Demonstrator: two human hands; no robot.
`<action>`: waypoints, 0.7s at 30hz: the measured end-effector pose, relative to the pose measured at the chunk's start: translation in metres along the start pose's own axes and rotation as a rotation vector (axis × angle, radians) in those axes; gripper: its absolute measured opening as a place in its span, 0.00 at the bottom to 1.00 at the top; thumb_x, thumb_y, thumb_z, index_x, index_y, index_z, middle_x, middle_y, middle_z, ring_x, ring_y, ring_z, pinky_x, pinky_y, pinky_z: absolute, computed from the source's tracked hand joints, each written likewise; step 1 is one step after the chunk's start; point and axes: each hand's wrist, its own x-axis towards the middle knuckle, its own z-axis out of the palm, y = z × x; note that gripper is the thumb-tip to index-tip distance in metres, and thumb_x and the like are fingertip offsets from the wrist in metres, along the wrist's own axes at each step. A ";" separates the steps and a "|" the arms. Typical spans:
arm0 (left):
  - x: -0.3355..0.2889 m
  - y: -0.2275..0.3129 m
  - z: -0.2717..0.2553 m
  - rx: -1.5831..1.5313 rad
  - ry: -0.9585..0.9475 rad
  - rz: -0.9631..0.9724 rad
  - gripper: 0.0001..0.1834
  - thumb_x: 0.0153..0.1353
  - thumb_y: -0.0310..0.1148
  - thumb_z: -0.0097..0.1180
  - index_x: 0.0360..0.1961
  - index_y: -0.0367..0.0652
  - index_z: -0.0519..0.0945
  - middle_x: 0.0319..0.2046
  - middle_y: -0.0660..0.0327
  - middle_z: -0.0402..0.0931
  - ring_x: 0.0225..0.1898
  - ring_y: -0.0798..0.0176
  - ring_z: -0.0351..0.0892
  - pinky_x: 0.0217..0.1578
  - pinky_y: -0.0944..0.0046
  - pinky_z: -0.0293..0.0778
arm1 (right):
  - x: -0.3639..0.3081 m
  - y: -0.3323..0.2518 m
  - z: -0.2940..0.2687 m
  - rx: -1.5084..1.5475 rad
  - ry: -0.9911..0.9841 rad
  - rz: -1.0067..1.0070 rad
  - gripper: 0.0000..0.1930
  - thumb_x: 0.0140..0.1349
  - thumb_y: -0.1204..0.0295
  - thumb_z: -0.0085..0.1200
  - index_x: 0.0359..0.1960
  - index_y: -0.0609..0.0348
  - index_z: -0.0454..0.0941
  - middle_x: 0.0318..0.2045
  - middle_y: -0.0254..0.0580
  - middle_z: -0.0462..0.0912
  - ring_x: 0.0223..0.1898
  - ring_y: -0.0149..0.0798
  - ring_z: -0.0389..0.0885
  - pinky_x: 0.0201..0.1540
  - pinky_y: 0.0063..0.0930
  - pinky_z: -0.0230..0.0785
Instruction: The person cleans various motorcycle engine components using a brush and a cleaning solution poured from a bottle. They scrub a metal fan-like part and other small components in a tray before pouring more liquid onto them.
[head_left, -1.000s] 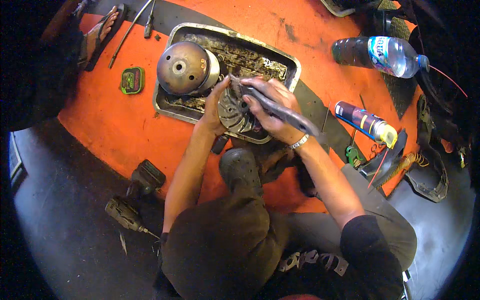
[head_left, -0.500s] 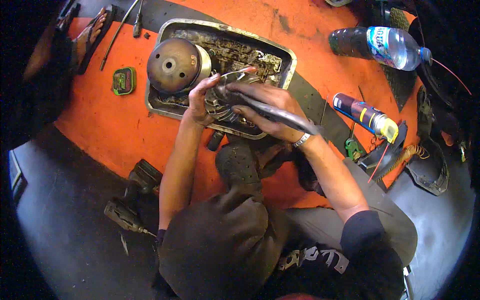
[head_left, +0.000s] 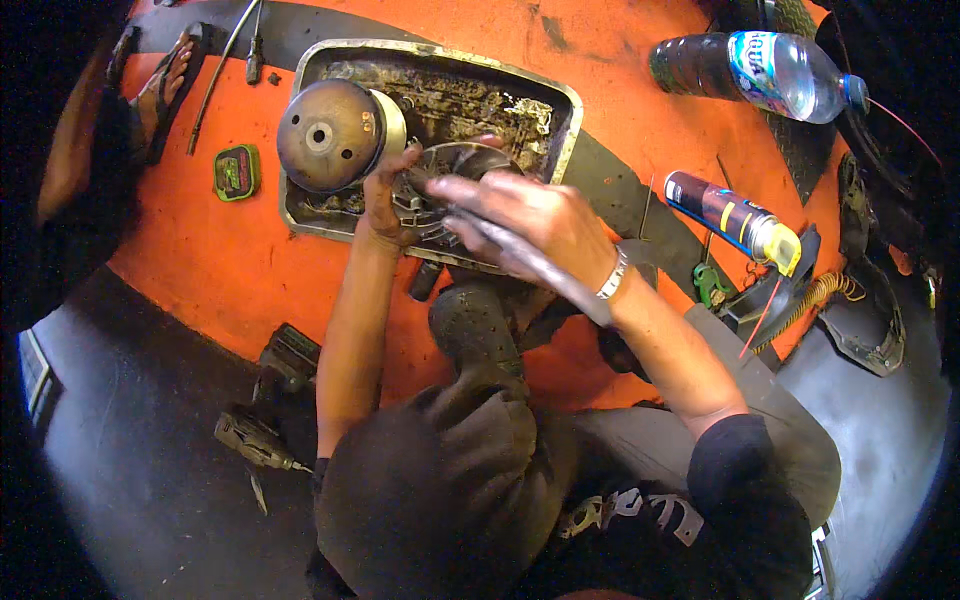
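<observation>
My left hand [head_left: 388,203] is closed around the edge of a round metal pulley disc [head_left: 462,160] with cooling fins, held over the near side of a dirty metal tray [head_left: 430,48]. My right hand [head_left: 545,212] lies across the disc, its fingers bent over a long grey strip [head_left: 548,268]. One end of the strip sticks out below the wrist; motion blur hides its exact kind. Some of the disc is covered by my right hand. Beside my left hand, a brown domed clutch bell [head_left: 312,150] with round holes rests in the tray's left part.
To the right lie a large plastic bottle [head_left: 770,75] and a spray can [head_left: 730,218] with a yellow top. A green-edged tin [head_left: 237,172] sits left of the tray. A cordless power tool [head_left: 255,435] lies near my left forearm. Someone's sandalled foot [head_left: 170,75] is far left.
My right hand and the grey strip have shifted down and slightly left across the disc. The view has moved a little; my left hand still grips the disc.
</observation>
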 end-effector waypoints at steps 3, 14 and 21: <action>-0.001 -0.002 -0.010 -0.058 -0.045 0.051 0.49 0.56 0.58 0.45 0.66 0.22 0.62 0.60 0.40 0.72 0.59 0.44 0.74 0.64 0.51 0.66 | 0.000 0.002 0.004 -0.136 -0.280 0.078 0.19 0.65 0.65 0.55 0.58 0.45 0.76 0.29 0.43 0.79 0.28 0.48 0.83 0.29 0.40 0.76; 0.004 0.006 0.004 0.097 -0.072 0.023 0.47 0.59 0.55 0.45 0.68 0.23 0.59 0.61 0.39 0.71 0.62 0.47 0.72 0.64 0.53 0.65 | -0.001 0.013 0.009 0.067 -0.002 -0.031 0.17 0.60 0.68 0.62 0.52 0.53 0.79 0.30 0.42 0.83 0.29 0.46 0.84 0.30 0.35 0.80; 0.004 0.006 -0.016 -0.094 -0.178 -0.067 0.39 0.64 0.48 0.45 0.69 0.29 0.61 0.59 0.42 0.73 0.58 0.50 0.76 0.61 0.52 0.71 | -0.002 0.016 -0.003 0.015 -0.101 -0.076 0.21 0.63 0.68 0.60 0.58 0.44 0.76 0.27 0.39 0.77 0.25 0.46 0.80 0.28 0.38 0.77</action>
